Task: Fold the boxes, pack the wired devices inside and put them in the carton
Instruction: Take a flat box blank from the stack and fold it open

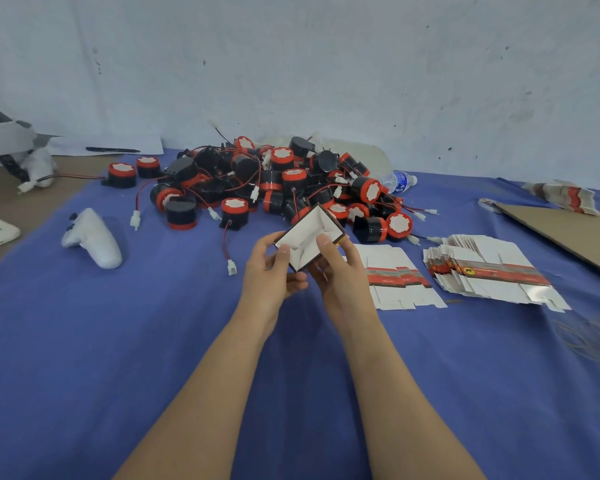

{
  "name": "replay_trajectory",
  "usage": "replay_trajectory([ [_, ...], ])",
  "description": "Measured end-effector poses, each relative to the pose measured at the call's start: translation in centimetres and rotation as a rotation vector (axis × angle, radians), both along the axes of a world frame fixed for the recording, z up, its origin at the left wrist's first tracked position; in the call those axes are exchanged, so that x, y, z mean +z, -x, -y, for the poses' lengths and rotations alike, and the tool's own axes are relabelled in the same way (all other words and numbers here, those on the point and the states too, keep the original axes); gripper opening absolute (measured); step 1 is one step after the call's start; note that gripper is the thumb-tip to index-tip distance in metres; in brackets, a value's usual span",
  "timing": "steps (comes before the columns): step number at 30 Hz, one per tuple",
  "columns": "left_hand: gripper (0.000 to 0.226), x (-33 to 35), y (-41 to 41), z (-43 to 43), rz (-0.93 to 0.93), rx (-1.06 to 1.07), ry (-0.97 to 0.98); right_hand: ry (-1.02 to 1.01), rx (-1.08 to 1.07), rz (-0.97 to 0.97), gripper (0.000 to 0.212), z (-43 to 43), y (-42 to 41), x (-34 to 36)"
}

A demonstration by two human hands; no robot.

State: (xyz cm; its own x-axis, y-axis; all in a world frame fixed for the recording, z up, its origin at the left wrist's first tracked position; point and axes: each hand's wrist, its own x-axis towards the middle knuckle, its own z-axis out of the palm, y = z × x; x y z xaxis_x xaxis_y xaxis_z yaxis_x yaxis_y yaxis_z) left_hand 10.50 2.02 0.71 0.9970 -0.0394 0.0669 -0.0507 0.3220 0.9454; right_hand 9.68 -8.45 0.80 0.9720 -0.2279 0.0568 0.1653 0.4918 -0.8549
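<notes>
Both hands are up over the middle of the blue cloth [153, 323], sharing one small box [307, 239]. The left hand [269, 271] has its fingers curled under the near corner and its thumb hooked over the rim. The right hand [340, 275] grips the opposite side, thumb laid over the edge into the opening.

The box is tipped so its mouth faces the person. It is white inside, with flaps folded in across the bottom into angled creases. The outside is dark, with a red and yellow strip showing along the right edge.

At twelve o'clock from the hands lies the heap of wired devices [274, 181]: squat black drums with red collars, white toothed discs on their faces, and thin red-and-black leads ending in white plugs.

At three o'clock a few flat box blanks [395, 278] lie just beside the right hand, and a thicker fanned stack [489, 268] lies beyond them. At two o'clock is a brown cardboard sheet [561, 230], at one o'clock a water bottle [400, 181], and at nine o'clock a white controller [94, 239].
</notes>
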Motion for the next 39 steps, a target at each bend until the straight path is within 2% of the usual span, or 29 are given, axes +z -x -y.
replay_trajectory([
  [4, 0.015, -0.1, 0.1, 0.1, -0.06, -0.023, 0.024, -0.003, 0.049, 0.011, 0.034, 0.2, 0.0, 0.0],
  [7, 0.016, -0.3, -0.1, 0.1, -0.105, 0.017, -0.067, 0.099, 0.025, -0.012, 0.036, 0.1, 0.0, -0.2],
  [11, 0.017, 0.0, 0.2, 0.2, -0.015, 0.043, -0.104, 0.081, 0.021, -0.009, 0.041, 0.2, 0.1, 0.1],
  [14, 0.024, 0.2, 0.3, 0.0, 0.025, -0.02, -0.074, 0.093, 0.121, 0.049, 0.049, 1.0, 0.4, 0.6],
  [18, 0.03, 0.3, 0.1, -0.6, 0.032, -0.089, 0.0, 0.126, 0.296, 0.142, 0.032, 2.0, 0.9, 1.1],
  [20, 0.031, 0.2, -0.1, -0.8, 0.034, -0.087, -0.067, 0.334, 0.239, 0.172, 0.02, 1.9, 0.9, 1.4],
  [23, 0.034, -0.6, -0.6, -1.1, 0.039, 0.02, -0.408, 0.839, -0.011, 0.194, 0.016, 0.8, 0.7, 1.6],
  [24, 0.032, -0.8, -0.7, -1.1, 0.02, 0.057, -0.461, 1.04, -0.09, 0.189, 0.017, 0.3, 0.6, 1.5],
  [26, 0.02, -0.9, -0.7, -1.2, -0.09, 0.077, -0.361, 1.382, -0.129, 0.136, 0.013, -0.7, 0.3, 0.9],
  [27, 0.028, -0.7, -0.6, -1.4, -0.176, 0.062, -0.275, 1.483, -0.115, 0.098, 0.014, -1.2, 0.2, 0.7],
  [30, 0.068, 0.1, -0.8, -2.0, -0.399, -0.046, -0.007, 1.626, -0.093, 0.041, 0.022, -2.0, 0.1, 0.7],
  [32, 0.085, 0.3, -0.9, -2.3, -0.408, -0.128, 0.044, 1.694, -0.089, 0.057, 0.021, -2.3, 0.4, 1.0],
  [33, 0.084, 0.3, -1.0, -2.4, -0.387, -0.154, 0.018, 1.719, -0.077, 0.059, 0.019, -2.5, 0.6, 1.1],
  [36, 0.06, 0.5, -0.9, -2.6, -0.369, -0.168, -0.053, 1.791, 0.002, 0.022, 0.013, -2.9, 0.8, 1.6],
  [37, 0.061, 0.5, -0.9, -2.6, -0.365, -0.151, -0.089, 1.809, 0.027, 0.003, 0.015, -3.0, 0.8, 1.7],
  [39, 0.078, 0.3, -1.1, -2.2, -0.325, -0.109, -0.192, 1.829, 0.053, -0.029, 0.019, -3.1, 0.6, 1.8],
])
